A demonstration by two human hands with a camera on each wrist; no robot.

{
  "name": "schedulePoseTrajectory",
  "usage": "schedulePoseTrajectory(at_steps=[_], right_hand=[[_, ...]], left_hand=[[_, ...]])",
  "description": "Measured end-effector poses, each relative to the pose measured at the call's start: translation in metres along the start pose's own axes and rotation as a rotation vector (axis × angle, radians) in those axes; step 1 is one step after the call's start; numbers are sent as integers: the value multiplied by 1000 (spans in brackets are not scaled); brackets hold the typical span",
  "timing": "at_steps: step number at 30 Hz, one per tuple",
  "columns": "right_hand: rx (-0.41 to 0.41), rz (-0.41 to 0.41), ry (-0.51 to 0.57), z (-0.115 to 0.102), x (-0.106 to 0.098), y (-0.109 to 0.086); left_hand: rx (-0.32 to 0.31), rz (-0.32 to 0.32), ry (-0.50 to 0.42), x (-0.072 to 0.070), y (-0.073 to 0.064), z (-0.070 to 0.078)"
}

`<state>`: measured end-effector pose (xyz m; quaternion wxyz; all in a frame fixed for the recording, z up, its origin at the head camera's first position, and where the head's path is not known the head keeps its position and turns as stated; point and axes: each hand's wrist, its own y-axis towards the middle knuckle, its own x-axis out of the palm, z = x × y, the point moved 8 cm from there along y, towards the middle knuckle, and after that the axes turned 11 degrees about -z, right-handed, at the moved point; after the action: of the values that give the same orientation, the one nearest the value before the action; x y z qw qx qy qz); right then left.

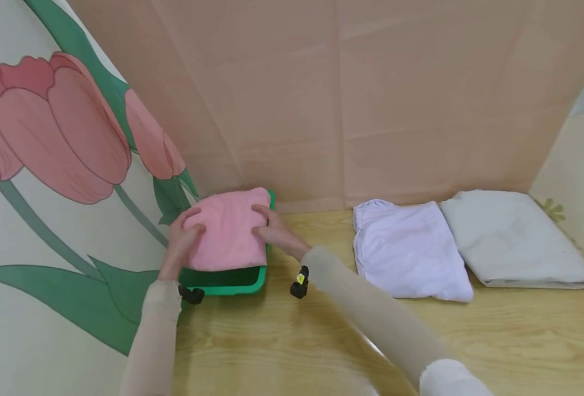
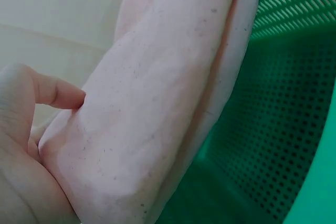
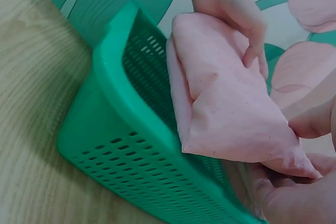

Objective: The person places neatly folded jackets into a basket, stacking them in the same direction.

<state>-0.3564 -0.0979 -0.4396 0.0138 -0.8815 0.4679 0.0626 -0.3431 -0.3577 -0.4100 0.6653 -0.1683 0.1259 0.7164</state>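
Both hands hold a thick folded pink cloth [image 1: 227,231] over a green plastic basket [image 1: 261,281]. My left hand [image 1: 179,242] grips its left side, thumb on top. On the opposite side, my right hand [image 1: 278,234] pinches the edge, with fingers below and thumb above in the right wrist view. The cloth [image 2: 136,98] shows small dark specks and layered folds in the left wrist view. Beneath it, the perforated basket wall [image 3: 131,156] is visible, while much of the basket's inside is hidden by the cloth.
On the wooden surface [image 1: 242,341] to the right lie a folded pale lavender cloth [image 1: 411,247] and a folded grey-white cloth [image 1: 514,242], side by side. A tulip-painted wall [image 1: 64,231] stands close on the left. Brown sheeting [image 1: 341,110] hangs behind.
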Motion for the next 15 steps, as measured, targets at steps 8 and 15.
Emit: schedulePoseTrajectory(at_steps=[8,15], right_hand=[[35,-14,-22,12,13,5],[50,-38,-82,13,25,7]], left_hand=[[-17,3,7,-1,8,-15],[-28,11,6,-4,7,-26]])
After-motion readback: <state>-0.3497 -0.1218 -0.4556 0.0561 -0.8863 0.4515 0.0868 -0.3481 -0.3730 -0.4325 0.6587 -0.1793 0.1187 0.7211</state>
